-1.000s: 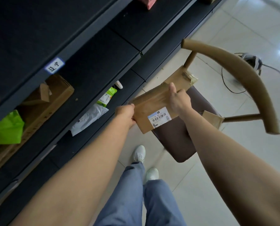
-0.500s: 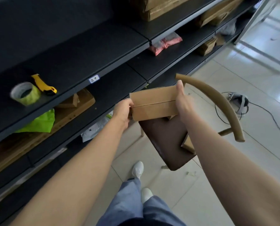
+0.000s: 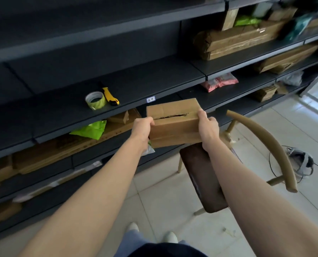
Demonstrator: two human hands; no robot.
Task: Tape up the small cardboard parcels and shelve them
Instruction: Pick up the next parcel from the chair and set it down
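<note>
While the top seam gapes: taping looks to be the step in hand, not shelving; the cardboard parcel (image 3: pixel 174 127) is held in the air, right of the tape roll (image 3: pixel 95 100) and lower.
Next move: likely set the parcel down near the tape roll and free one hand for it; the yellow box cutter (image 3: pixel 110 96) lies just right of the roll.
Left hand (image 3: pixel 142 128): clamped round the parcel's left end.
Right hand (image 3: pixel 208 128): gripping its right end; both forearms stretched forward.
</note>
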